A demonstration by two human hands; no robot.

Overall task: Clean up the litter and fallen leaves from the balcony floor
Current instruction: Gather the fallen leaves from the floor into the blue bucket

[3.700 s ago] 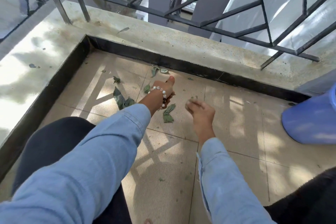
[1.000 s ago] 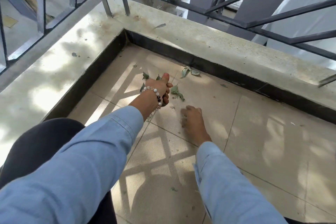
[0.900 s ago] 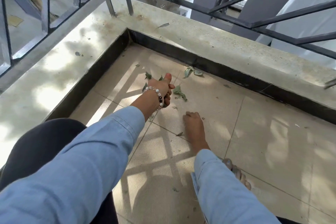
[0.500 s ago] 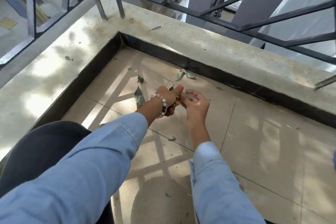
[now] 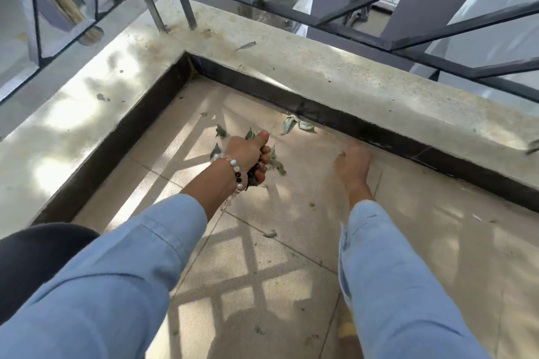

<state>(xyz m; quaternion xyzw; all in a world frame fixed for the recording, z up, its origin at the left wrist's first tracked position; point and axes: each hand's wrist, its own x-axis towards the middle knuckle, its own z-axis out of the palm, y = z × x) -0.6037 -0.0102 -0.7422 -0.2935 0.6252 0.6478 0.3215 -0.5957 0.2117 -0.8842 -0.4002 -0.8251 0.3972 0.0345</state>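
Left hand (image 5: 248, 154): fist clamped on leaves (image 5: 272, 159).
Right hand (image 5: 353, 167): blurred, grip unclear.
Left: pair (image 5: 296, 123) mid-frame, scraps (image 5: 269, 234) lower centre.

I count two hands: my left hand (image 5: 250, 154), fisted on one bunch of leaves (image 5: 274, 160), and my right hand (image 5: 353, 167), holding nothing. One bracelet (image 5: 235, 169) sits on my left wrist. On the floor (image 5: 306, 242) I see about five loose leaves, maybe more among the blurred specks. One more leaf (image 5: 246, 45) lies on the ledge (image 5: 335, 79).
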